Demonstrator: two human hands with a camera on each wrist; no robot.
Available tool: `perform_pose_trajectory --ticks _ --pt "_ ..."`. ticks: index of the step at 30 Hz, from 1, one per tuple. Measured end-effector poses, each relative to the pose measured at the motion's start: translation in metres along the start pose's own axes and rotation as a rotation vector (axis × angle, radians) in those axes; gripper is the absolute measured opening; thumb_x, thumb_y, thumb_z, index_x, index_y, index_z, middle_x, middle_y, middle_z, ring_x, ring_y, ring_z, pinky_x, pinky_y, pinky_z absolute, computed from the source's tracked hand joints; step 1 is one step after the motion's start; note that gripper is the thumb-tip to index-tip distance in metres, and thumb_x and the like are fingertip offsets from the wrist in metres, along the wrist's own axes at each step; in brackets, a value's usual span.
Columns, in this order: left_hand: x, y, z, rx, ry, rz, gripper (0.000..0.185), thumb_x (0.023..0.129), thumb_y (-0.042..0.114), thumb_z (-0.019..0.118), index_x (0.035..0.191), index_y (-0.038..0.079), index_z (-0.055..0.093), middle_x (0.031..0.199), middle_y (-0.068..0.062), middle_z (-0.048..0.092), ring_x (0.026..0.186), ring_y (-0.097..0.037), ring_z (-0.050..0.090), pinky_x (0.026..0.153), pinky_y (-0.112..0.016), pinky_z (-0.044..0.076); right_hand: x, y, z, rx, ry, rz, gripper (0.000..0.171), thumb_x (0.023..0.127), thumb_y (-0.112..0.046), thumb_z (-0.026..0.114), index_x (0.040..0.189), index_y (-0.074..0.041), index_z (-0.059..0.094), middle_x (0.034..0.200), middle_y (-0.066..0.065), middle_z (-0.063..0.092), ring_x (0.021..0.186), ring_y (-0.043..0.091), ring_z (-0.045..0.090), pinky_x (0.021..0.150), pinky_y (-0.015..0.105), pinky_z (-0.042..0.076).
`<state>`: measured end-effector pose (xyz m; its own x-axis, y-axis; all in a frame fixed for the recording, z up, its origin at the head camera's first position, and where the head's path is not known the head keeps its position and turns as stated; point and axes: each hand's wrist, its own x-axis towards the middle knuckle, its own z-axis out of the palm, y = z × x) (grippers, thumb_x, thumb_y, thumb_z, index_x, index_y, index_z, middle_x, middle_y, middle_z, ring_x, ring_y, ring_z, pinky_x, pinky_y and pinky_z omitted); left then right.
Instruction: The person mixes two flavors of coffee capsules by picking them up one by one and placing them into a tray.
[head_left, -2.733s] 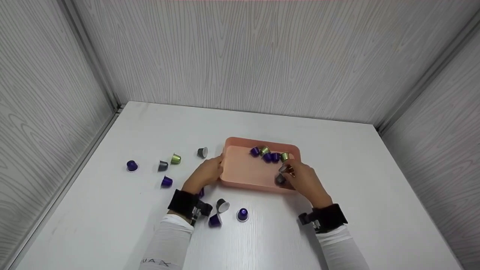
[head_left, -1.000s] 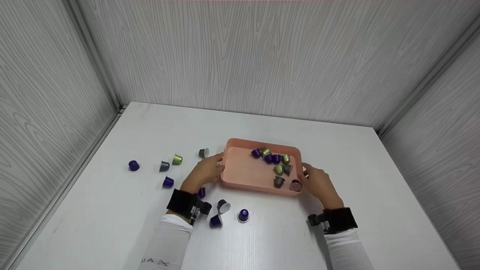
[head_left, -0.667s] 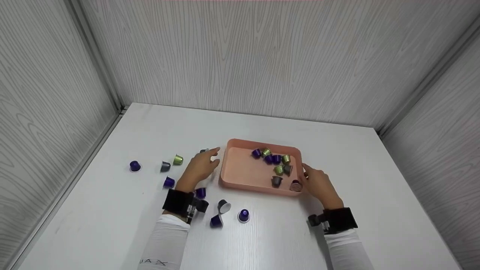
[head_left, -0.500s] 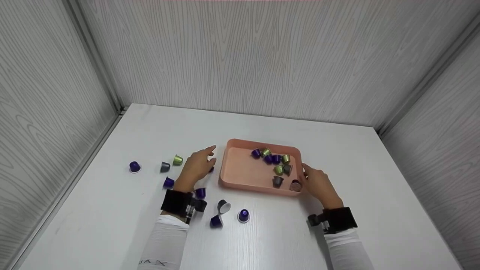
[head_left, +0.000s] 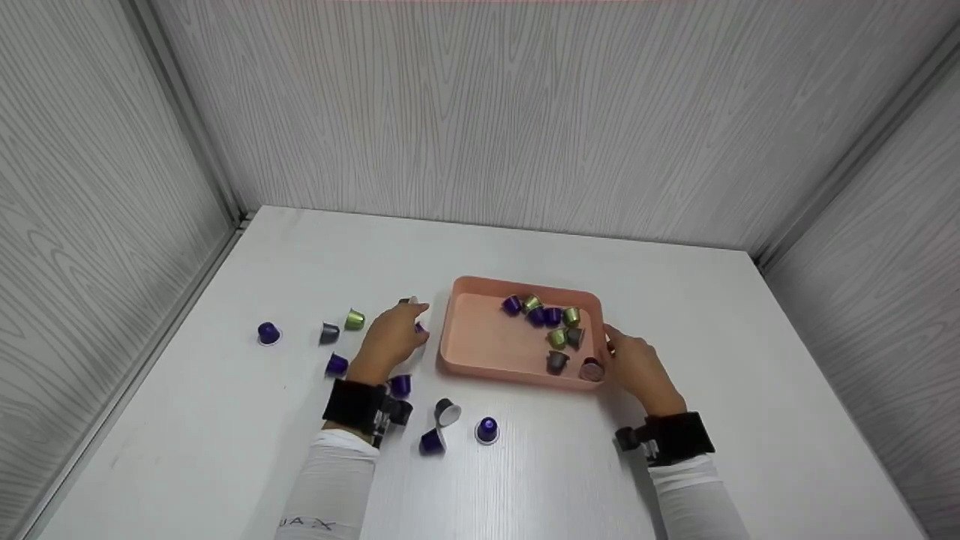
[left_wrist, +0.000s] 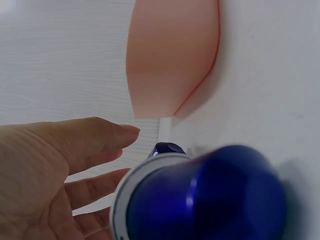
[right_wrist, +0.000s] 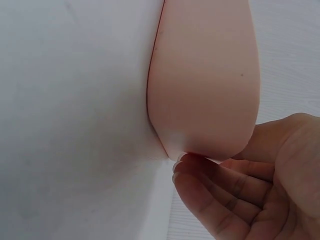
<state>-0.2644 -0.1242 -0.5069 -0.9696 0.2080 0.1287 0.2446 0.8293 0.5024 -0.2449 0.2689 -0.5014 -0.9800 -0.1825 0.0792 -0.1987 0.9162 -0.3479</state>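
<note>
My left hand (head_left: 388, 339) reaches over the table left of the tray, thumb and fingers apart. A purple coffee capsule (head_left: 419, 328) lies between its thumb and index finger; in the left wrist view this small purple capsule (left_wrist: 167, 148) sits beyond the thumb tip, with no grip visible. A grey capsule (head_left: 409, 301) is partly hidden behind the fingers. My right hand (head_left: 636, 367) holds the right wall of the pink tray (head_left: 487, 372); in the right wrist view its fingers curl under the tray's corner (right_wrist: 205, 100), thumb on the other side.
Several purple, green and grey capsules (head_left: 557, 339) lie in the tray's right half. Left of the left hand are a green capsule (head_left: 355, 320), a grey one (head_left: 329, 333) and purple ones (head_left: 268, 333). More capsules (head_left: 448, 412) lie in front of the tray.
My right hand has let go of a capsule in the tray and moved to the right wall. My left hand has left the tray's left wall and shifted left to the purple capsule.
</note>
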Motion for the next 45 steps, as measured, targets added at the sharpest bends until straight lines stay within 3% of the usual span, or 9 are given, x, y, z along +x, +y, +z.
perform_pose_trajectory --ticks 5,18,33,45 --pt "-0.0008 -0.0022 0.0013 0.027 -0.062 0.0 0.045 0.087 0.008 0.065 0.13 -0.002 0.06 0.13 -0.022 0.058 0.123 -0.038 0.052 0.102 -0.048 0.041 0.0008 -0.0013 0.0002 -0.002 0.004 0.005 0.046 0.098 -0.013 0.057 0.139 0.005 0.049 0.092 0.013 0.068 0.069 0.02 0.058 0.059 0.037 0.047" --pt "0.0 -0.0051 0.0057 0.066 -0.096 -0.014 0.033 0.086 0.005 0.067 0.119 0.0 0.067 0.115 -0.017 0.067 0.108 -0.037 0.061 0.092 -0.049 0.047 0.0019 -0.0009 0.0014 0.012 -0.005 0.019 0.046 0.098 -0.013 0.056 0.14 0.004 0.049 0.086 0.01 0.066 0.063 0.018 0.052 0.055 0.034 0.042" --pt "-0.0009 -0.0024 0.0037 0.058 -0.065 0.002 0.023 0.088 0.004 0.061 0.109 0.0 0.068 0.099 -0.018 0.068 0.092 -0.037 0.064 0.082 -0.05 0.05 0.0002 -0.0008 0.0004 0.028 -0.018 0.028 0.047 0.098 -0.014 0.056 0.141 0.004 0.047 0.078 0.006 0.062 0.06 0.017 0.05 0.053 0.032 0.04" --pt "0.0011 0.0022 0.0004 0.02 0.002 -0.013 0.022 0.09 0.007 0.061 0.11 -0.001 0.068 0.103 -0.018 0.068 0.097 -0.038 0.063 0.085 -0.05 0.049 -0.0002 -0.0008 0.0001 0.022 -0.014 0.023 0.047 0.098 -0.013 0.056 0.141 0.004 0.047 0.08 0.007 0.062 0.062 0.018 0.05 0.054 0.033 0.041"
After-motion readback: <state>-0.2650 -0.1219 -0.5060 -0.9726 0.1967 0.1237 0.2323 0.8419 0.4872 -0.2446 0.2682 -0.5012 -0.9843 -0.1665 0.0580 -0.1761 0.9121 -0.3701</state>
